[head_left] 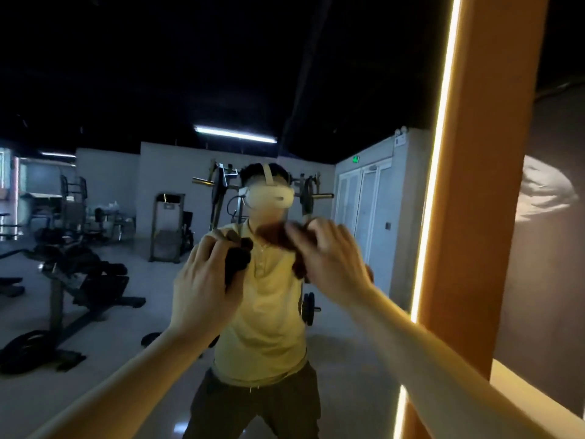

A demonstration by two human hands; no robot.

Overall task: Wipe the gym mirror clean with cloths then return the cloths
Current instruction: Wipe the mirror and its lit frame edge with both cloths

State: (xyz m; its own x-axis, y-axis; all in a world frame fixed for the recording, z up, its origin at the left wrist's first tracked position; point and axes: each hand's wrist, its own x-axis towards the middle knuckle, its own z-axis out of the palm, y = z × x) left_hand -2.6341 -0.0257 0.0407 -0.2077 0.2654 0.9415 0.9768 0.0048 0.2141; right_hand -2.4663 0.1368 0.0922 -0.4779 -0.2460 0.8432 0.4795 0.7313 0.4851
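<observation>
1. Mirror (357, 343): upright glass plane, directly ahead of both hands and running from the far left of the scene to a lit strip (438, 160) at its right edge
2. Left hand (205, 280): fingers curled round a dark cloth (235, 264), which is bunched against the glass
3. Right hand (329, 258): fingers curled round a brown cloth (278, 239), also against the glass; this cloth is blurred, so its folds cannot be read
4. Contact: reflected fingertips meet the real ones at both cloths, so both are judged to be touching the surface
5. Spacing: the hands sit near each other at about the same height, with the cloths between them and just apart
6. Governing relation: the glass extends left and right of the hands, not toward the person, so any stroke must run along the plane
7. Reach: the right hand is nearer the lit strip and the orange column (490, 217); the left hand is nearer the wide span to the left
8. Return point for the cloths: not in view
</observation>
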